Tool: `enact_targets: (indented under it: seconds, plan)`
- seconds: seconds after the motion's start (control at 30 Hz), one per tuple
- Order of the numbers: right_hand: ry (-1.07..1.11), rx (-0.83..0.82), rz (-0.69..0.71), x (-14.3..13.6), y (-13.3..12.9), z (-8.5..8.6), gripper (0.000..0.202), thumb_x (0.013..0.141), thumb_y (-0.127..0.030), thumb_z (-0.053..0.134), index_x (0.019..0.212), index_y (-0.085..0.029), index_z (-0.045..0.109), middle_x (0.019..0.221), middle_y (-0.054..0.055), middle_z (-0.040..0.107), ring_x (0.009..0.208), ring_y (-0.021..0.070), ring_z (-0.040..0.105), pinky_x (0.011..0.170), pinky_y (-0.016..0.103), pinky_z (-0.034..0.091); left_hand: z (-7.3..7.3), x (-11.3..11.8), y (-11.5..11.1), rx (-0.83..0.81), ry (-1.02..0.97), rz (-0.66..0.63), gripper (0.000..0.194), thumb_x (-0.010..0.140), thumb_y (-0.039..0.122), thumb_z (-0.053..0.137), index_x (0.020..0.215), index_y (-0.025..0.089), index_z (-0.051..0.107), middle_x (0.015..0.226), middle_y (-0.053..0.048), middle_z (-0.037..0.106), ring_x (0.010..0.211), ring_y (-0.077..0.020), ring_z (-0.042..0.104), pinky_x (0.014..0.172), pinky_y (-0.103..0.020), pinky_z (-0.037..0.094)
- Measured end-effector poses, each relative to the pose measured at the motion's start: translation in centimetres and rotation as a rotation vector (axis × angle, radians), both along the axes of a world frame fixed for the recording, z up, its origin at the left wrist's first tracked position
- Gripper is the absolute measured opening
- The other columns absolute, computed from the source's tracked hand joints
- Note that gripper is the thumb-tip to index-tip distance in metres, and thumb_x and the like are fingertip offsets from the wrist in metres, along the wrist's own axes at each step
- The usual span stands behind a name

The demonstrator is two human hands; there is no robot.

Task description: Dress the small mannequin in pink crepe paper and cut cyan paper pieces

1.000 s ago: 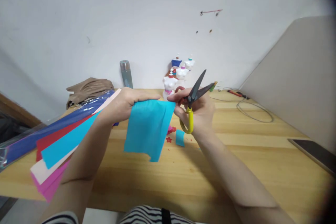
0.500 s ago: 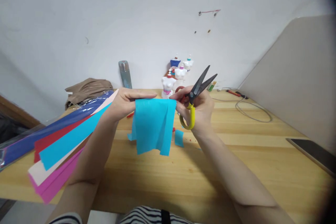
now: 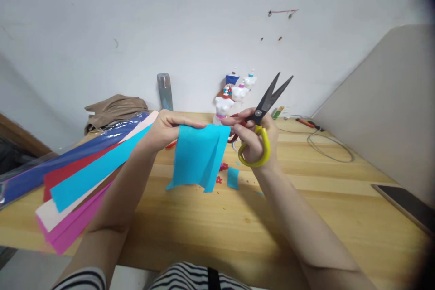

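A piece of blue crepe-like paper (image 3: 200, 156) hangs folded in front of me, above the wooden table. My left hand (image 3: 166, 130) pinches its upper left edge between thumb and fingers. My right hand (image 3: 261, 138) holds scissors (image 3: 262, 138) with yellow and red handles, their dark blades parted and pointing up to the right, away from the paper. The right fingertips are close to the paper's upper right corner; whether they touch it cannot be made out. A small blue scrap (image 3: 233, 178) and red flower-shaped pieces (image 3: 223, 167) lie on the table beyond the paper.
Coloured paper strips (image 3: 98, 170) fan out at the left beside brown cloth (image 3: 117, 109). Small white busts (image 3: 224, 105) and a flask (image 3: 165, 93) stand at the back. A cable (image 3: 314, 142) and a phone (image 3: 404, 204) lie on the table (image 3: 204, 235) at the right.
The scissors have turned and risen slightly to the right in my right hand. The paper's lower edge has swung left and up. The whole view has shifted a little.
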State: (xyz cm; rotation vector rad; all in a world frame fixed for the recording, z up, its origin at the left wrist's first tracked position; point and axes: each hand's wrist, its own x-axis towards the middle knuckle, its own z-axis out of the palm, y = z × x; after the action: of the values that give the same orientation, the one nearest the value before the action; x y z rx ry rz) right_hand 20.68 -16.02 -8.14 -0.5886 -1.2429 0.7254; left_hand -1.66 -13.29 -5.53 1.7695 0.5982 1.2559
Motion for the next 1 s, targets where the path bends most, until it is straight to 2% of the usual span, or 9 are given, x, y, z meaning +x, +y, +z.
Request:
enact_targets:
  seconds: [0.07, 0.17, 0.33, 0.5, 0.67, 0.87, 1.0]
  plan:
    - [0.005, -0.051, 0.073, 0.1, -0.1, 0.0, 0.035, 0.078, -0.046, 0.082, 0.09, -0.027, 0.056, 0.077, -0.002, 0.074, 0.048, 0.0142, 0.059, 0.044, 0.03, 0.048, -0.1, -0.1, 0.1, 0.011, 0.0, 0.006, 0.017, 0.069, 0.031, 0.094, 0.082, 0.024, 0.087, 0.083, -0.008, 0.082, 0.07, -0.0212, 0.077, 0.064, -0.026, 0.063]
    - [-0.011, -0.095, 0.133, 0.1, -0.3, 0.1, 0.038, 0.075, -0.05, 0.083, 0.088, -0.026, 0.056, 0.069, -0.004, 0.068, 0.05, 0.0153, 0.061, 0.042, 0.029, 0.049, -0.1, -0.1, 0.1, 0.019, 0.011, 0.003, 0.015, 0.069, 0.03, 0.093, 0.082, 0.025, 0.087, 0.082, -0.007, 0.082, 0.069, -0.0204, 0.077, 0.061, -0.025, 0.061]
    - [-0.044, -0.128, 0.102, 0.1, -0.4, 0.4, 0.035, 0.069, -0.041, 0.086, 0.087, -0.026, 0.06, 0.064, -0.008, 0.057, 0.05, 0.0123, 0.059, 0.045, 0.026, 0.05, 0.2, 0.0, -0.3, 0.037, 0.036, 0.001, 0.016, 0.071, 0.031, 0.092, 0.085, 0.025, 0.087, 0.082, -0.007, 0.082, 0.071, -0.0209, 0.077, 0.067, -0.027, 0.063]
    - [-0.047, -0.132, 0.128, 0.0, -0.2, 0.3, 0.035, 0.068, -0.038, 0.086, 0.086, -0.026, 0.058, 0.062, -0.008, 0.058, 0.047, 0.0102, 0.053, 0.043, 0.025, 0.044, 0.3, -0.1, -0.4, 0.054, 0.076, 0.0, 0.015, 0.073, 0.031, 0.091, 0.086, 0.024, 0.087, 0.082, -0.007, 0.082, 0.072, -0.022, 0.077, 0.071, -0.029, 0.064]
    - [-0.067, -0.158, 0.08, -0.1, -0.5, 0.3, 0.038, 0.068, -0.044, 0.088, 0.087, -0.027, 0.06, 0.063, -0.006, 0.06, 0.048, 0.0112, 0.053, 0.044, 0.027, 0.045, 0.2, -0.1, -0.4, 0.037, 0.101, 0.025, 0.016, 0.074, 0.032, 0.089, 0.087, 0.023, 0.087, 0.085, -0.008, 0.082, 0.08, -0.0254, 0.079, 0.073, -0.03, 0.065]
    - [-0.121, -0.111, -0.001, 0.0, -1.0, 0.4, 0.032, 0.072, -0.042, 0.088, 0.088, -0.03, 0.062, 0.084, 0.001, 0.072, 0.058, 0.0177, 0.062, 0.052, 0.035, 0.052, 0.4, 0.2, -0.7, 0.037, 0.082, 0.053, 0.015, 0.073, 0.031, 0.09, 0.086, 0.023, 0.087, 0.085, -0.008, 0.082, 0.081, -0.0261, 0.079, 0.073, -0.031, 0.065]
    - [-0.147, -0.109, -0.007, 0.1, -0.9, 0.2, 0.036, 0.066, -0.038, 0.092, 0.086, -0.03, 0.062, 0.081, 0.0, 0.069, 0.064, 0.0201, 0.065, 0.058, 0.038, 0.055, 0.6, 0.3, -0.9, 0.04, 0.083, 0.057, 0.014, 0.073, 0.028, 0.09, 0.086, 0.023, 0.087, 0.085, -0.007, 0.082, 0.085, -0.0263, 0.08, 0.074, -0.029, 0.065]
